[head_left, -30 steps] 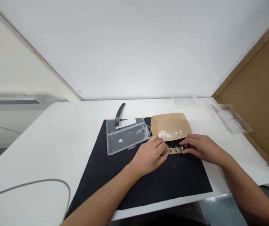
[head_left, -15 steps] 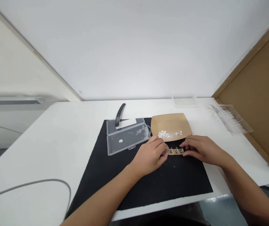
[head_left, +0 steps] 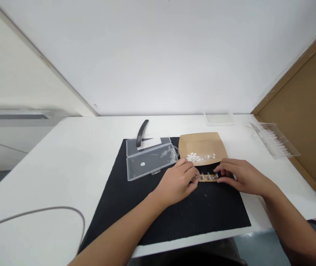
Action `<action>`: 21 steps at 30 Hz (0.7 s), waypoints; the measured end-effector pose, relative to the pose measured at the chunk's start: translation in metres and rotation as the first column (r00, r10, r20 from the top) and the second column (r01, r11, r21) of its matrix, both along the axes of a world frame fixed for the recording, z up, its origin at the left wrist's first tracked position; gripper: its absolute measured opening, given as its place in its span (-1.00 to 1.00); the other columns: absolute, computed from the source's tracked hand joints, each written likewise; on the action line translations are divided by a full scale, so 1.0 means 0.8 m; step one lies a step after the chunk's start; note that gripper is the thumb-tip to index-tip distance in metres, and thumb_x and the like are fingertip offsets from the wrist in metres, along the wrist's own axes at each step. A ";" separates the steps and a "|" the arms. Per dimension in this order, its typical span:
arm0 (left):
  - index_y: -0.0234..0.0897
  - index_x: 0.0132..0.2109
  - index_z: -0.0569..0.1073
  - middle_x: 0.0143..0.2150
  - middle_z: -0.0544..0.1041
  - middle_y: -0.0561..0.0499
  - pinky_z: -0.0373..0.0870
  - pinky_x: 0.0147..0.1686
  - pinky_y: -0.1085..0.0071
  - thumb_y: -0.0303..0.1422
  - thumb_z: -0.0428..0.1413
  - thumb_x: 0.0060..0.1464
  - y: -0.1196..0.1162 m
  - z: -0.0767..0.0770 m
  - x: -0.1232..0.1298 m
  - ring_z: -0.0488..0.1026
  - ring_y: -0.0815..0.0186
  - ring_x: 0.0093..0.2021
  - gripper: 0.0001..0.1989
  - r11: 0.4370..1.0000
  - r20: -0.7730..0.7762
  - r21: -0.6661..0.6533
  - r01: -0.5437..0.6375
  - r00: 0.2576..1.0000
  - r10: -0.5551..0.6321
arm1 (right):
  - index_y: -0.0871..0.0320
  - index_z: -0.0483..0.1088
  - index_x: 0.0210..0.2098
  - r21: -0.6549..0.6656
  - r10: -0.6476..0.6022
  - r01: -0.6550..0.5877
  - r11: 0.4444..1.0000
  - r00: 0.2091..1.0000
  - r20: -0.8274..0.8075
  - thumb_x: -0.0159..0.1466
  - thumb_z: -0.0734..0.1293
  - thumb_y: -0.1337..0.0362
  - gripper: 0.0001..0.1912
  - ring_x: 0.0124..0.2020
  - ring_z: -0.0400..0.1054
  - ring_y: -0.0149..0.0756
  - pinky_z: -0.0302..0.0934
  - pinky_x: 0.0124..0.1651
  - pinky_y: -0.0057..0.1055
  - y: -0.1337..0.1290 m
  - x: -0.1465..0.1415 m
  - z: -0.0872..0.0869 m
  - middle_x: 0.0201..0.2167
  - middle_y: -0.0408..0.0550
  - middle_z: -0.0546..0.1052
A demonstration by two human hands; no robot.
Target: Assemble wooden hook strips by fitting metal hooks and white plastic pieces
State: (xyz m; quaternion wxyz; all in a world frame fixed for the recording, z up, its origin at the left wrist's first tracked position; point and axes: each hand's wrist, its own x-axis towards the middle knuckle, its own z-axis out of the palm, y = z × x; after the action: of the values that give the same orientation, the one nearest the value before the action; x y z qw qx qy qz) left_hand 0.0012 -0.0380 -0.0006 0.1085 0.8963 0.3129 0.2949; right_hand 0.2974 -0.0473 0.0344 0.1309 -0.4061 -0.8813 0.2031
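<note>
A narrow tan strip (head_left: 205, 178) with small dark metal dots and several clear, upright pieces lies on the black mat (head_left: 180, 218). My left hand (head_left: 178, 183) is closed, its fingers pinched around the strip's left end; whatever else they hold is hidden. At the other end is my right hand (head_left: 239, 175), thumb and index finger curled around the strip's tip from front and back. Just behind both hands sits a brown paper tray (head_left: 202, 142) with white bits in it. An open clear plastic case (head_left: 136, 171) rests left of the tray, with clear slivers and a white round piece inside.
A dark curved file-like tool (head_left: 141, 133) lies across a white card (head_left: 152, 142) at the case's back. Behind stands a clear shallow box (head_left: 219, 120). To the right, a clear case with pale tips (head_left: 274, 142) leans near a cardboard panel (head_left: 307, 96). A cable (head_left: 50, 208) curves at left.
The view has shifted slightly, so everything sits a little further right. My right fingertips have moved very slightly at the strip's end; my left hand keeps its grip.
</note>
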 end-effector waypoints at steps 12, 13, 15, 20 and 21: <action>-0.24 -0.23 0.44 -0.30 0.50 -0.03 0.41 -0.22 0.33 -0.47 0.12 0.31 0.000 0.000 0.000 0.39 0.19 -0.18 -0.90 1.000 0.003 -0.004 0.000 1.000 0.000 | 0.02 0.47 0.10 0.007 0.014 -0.014 1.000 1.000 0.009 0.46 0.37 0.13 -0.74 -0.23 0.49 -0.26 0.36 -0.18 -0.36 -0.001 -0.002 -0.001 -0.22 -0.08 0.59; -0.24 -0.23 0.44 -0.30 0.50 -0.03 0.41 -0.23 0.33 -0.47 0.12 0.31 0.000 0.000 0.000 0.39 0.19 -0.18 -0.90 1.000 0.006 -0.004 -0.003 1.000 0.003 | 0.02 0.48 0.08 0.005 0.012 -0.012 1.000 1.000 0.007 0.45 0.38 0.13 -0.75 -0.24 0.49 -0.27 0.36 -0.19 -0.36 -0.001 -0.002 0.000 -0.23 -0.09 0.59; -0.24 -0.25 0.44 -0.31 0.49 -0.03 0.40 -0.25 0.34 -0.46 0.12 0.31 0.000 0.000 0.000 0.39 0.20 -0.18 -0.89 1.000 0.009 -0.009 -0.008 1.000 0.008 | 0.02 0.49 0.06 0.000 0.008 -0.008 1.000 1.000 0.006 0.43 0.40 0.14 -0.76 -0.25 0.49 -0.28 0.35 -0.20 -0.37 -0.002 -0.001 0.002 -0.24 -0.09 0.58; -0.24 -0.28 0.42 -0.33 0.48 -0.03 0.39 -0.26 0.34 -0.47 0.11 0.31 0.000 0.000 0.001 0.37 0.20 -0.21 -0.86 1.000 0.024 0.006 -0.003 1.000 0.003 | 0.02 0.47 0.07 -0.001 0.015 -0.015 1.000 1.000 -0.008 0.44 0.39 0.14 -0.75 -0.26 0.48 -0.27 0.36 -0.20 -0.36 -0.002 -0.001 0.002 -0.24 -0.08 0.58; -0.24 -0.28 0.42 -0.33 0.48 -0.03 0.39 -0.26 0.34 -0.47 0.11 0.31 0.000 0.000 0.001 0.37 0.20 -0.21 -0.86 1.000 0.025 0.009 -0.001 1.000 0.000 | 0.02 0.47 0.08 0.000 0.017 -0.017 1.000 1.000 -0.008 0.45 0.38 0.13 -0.75 -0.25 0.48 -0.27 0.35 -0.20 -0.36 -0.002 -0.001 0.001 -0.24 -0.08 0.58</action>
State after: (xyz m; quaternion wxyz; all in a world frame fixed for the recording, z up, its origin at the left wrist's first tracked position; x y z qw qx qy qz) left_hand 0.0020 -0.0383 -0.0004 0.1081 0.8930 0.3104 0.3075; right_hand 0.2963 -0.0490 0.0350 0.1324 -0.3977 -0.8843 0.2060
